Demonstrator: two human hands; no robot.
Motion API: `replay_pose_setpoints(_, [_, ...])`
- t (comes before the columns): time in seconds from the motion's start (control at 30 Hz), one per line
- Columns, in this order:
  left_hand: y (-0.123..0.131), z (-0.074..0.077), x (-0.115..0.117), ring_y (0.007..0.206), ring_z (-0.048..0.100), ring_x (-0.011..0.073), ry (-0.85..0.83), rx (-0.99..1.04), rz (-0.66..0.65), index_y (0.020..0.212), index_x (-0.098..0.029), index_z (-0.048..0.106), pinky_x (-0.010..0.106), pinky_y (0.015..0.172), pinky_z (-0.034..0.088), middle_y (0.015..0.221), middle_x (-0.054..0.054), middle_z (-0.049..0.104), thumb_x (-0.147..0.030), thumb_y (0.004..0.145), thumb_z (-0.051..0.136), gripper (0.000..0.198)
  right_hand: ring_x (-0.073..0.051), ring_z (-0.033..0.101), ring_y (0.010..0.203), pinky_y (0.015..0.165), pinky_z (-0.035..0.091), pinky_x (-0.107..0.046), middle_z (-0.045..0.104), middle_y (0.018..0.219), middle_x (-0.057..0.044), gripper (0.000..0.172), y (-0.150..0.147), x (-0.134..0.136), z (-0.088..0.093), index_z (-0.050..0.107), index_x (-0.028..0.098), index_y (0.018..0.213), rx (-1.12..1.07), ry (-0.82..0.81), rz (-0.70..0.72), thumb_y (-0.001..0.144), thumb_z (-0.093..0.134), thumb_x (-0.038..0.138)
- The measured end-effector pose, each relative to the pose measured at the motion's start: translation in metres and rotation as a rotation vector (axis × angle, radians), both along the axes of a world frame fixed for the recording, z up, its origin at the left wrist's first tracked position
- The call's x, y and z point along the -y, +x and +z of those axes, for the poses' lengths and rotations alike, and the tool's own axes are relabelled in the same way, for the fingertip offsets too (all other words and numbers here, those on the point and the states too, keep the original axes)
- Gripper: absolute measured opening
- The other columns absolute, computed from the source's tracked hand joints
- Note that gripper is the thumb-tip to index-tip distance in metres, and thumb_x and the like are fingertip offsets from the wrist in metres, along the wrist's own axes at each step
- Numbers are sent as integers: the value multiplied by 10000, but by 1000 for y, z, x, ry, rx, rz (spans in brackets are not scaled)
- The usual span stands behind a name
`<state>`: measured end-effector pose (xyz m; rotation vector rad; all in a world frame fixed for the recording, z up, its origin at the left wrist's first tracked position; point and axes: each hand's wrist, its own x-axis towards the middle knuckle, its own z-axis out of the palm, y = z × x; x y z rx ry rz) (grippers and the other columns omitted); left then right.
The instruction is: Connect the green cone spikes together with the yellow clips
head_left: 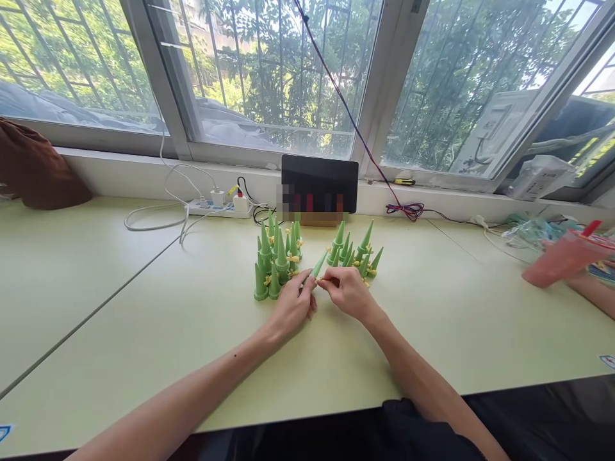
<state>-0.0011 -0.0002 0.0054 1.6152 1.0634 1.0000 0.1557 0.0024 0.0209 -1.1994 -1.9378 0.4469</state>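
Note:
My left hand [293, 299] is closed around a green watering spike [319, 264], its pointed tip slanting up and to the right. At the near end of that spike, my right hand [350, 291] pinches a small yellow valve [320, 279], mostly covered by the fingertips. Just beyond my left hand stands a group of several green spikes [281, 253] with yellow valves on their sides. A second group of green spikes [364, 240] stands behind my right hand, some of them upright and some tilted.
A dark tablet-like screen [319, 182] leans at the window sill behind the spikes. To its left lie a power strip [223, 207] and white cables. Red-blue wires [405, 210] are bundled at right. Far right, another person's hand is by a red drink cup [562, 259]. A brown bag [43, 166] sits far left.

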Motion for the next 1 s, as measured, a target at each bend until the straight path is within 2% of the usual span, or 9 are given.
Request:
replay_pose_setpoints(0.2, [0, -4, -3, 513, 624, 169, -69, 66, -31, 1281, -186, 480, 259, 448, 508, 593, -11, 596, -467, 925, 439, 456, -100, 403, 512, 522, 324, -242, 506, 541, 25, 266, -1, -1, -1, 528, 177, 591, -66, -42, -17, 847, 563, 240])
replay_pose_setpoints(0.3, [1, -4, -3, 542, 655, 153, -85, 95, -23, 1276, -228, 432, 263, 416, 522, 895, 49, 649, -439, 916, 463, 419, -103, 434, 513, 512, 337, -240, 550, 561, 11, 257, -1, -1, -1, 551, 175, 606, -92, -83, -23, 848, 557, 260])
replay_pose_setpoints(0.4, [1, -4, -2, 535, 656, 117, -81, 122, -58, 1220, -263, 412, 256, 388, 523, 1199, 97, 562, -429, 914, 467, 353, -104, 459, 509, 510, 356, -236, 577, 572, 1, 254, 0, -1, 1, 560, 174, 605, -120, -138, -26, 842, 557, 264])
replay_pose_setpoints(0.6, [1, -2, -3, 534, 660, 108, -91, 137, -73, 1220, -281, 403, 247, 362, 521, 1334, 119, 476, -407, 907, 488, 348, -101, 467, 480, 506, 369, -234, 579, 556, 6, 228, 0, -2, 0, 551, 180, 607, -143, -169, -38, 824, 564, 249])
replay_pose_setpoints(0.7, [2, -1, -4, 538, 664, 123, -77, 141, -41, 1247, -278, 440, 250, 370, 528, 1241, 99, 552, -411, 895, 517, 384, -102, 476, 484, 506, 370, -232, 584, 564, 10, 213, 0, -4, -3, 551, 182, 626, -154, -134, -61, 829, 558, 247])
replay_pose_setpoints(0.77, [2, -1, -4, 549, 671, 150, -85, 136, -32, 1281, -266, 456, 259, 391, 541, 1023, 65, 636, -427, 898, 517, 420, -103, 483, 490, 513, 374, -232, 589, 573, 11, 211, 1, -5, -5, 549, 183, 637, -165, -108, -69, 838, 548, 246])
replay_pose_setpoints(0.87, [4, 0, -4, 540, 668, 187, -128, 134, -14, 1341, -241, 425, 278, 409, 547, 682, -1, 612, -468, 918, 472, 482, -103, 474, 492, 520, 372, -232, 572, 562, 17, 219, 1, -5, -6, 540, 185, 640, -175, -73, -69, 850, 536, 248])
replay_pose_setpoints(1.0, [6, 0, -4, 490, 655, 202, -198, 153, 33, 1328, -219, 372, 287, 385, 524, 610, -17, 593, -517, 931, 417, 499, -101, 432, 489, 517, 347, -232, 529, 538, 26, 229, 3, -6, -6, 538, 186, 641, -156, -14, -49, 863, 529, 240])
